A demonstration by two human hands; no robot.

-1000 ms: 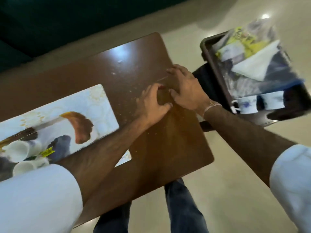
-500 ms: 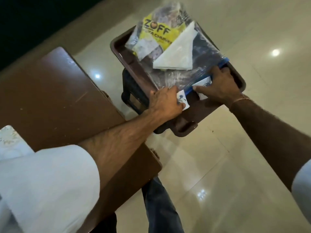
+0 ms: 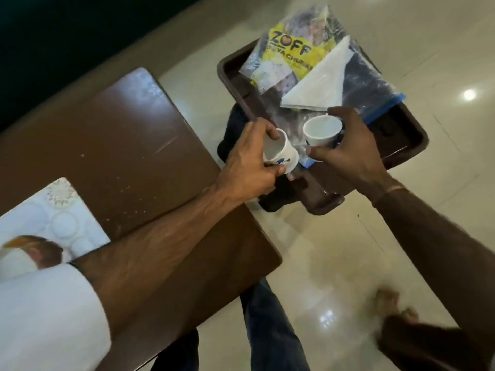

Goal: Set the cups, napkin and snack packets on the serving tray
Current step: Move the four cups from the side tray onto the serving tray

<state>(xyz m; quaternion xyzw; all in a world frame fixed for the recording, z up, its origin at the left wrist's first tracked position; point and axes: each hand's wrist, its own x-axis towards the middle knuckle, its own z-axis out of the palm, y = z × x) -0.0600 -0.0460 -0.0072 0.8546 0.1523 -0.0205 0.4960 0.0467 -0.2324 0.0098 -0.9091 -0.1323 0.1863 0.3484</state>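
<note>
A dark brown serving tray (image 3: 407,135) rests on a dark stool to the right of the table. On it lie a yellow snack packet (image 3: 289,58), a clear packet with a blue strip (image 3: 375,92) and a folded white napkin (image 3: 318,87). My left hand (image 3: 249,162) grips a white cup with blue print (image 3: 281,153), tilted, at the tray's near left rim. My right hand (image 3: 348,151) holds a second white cup (image 3: 321,131), mouth up, just above the tray's near part.
A brown wooden table (image 3: 128,145) fills the left. A white patterned tray (image 3: 53,223) with a brown item lies at its near left, partly behind my left sleeve. Shiny tiled floor surrounds the stool. My jeans and a foot show below.
A second ago both hands pressed on the table. Half a second ago they reached the two cups lying on the brown tray. Now each hand holds a cup lifted and turned mouth-up.
</note>
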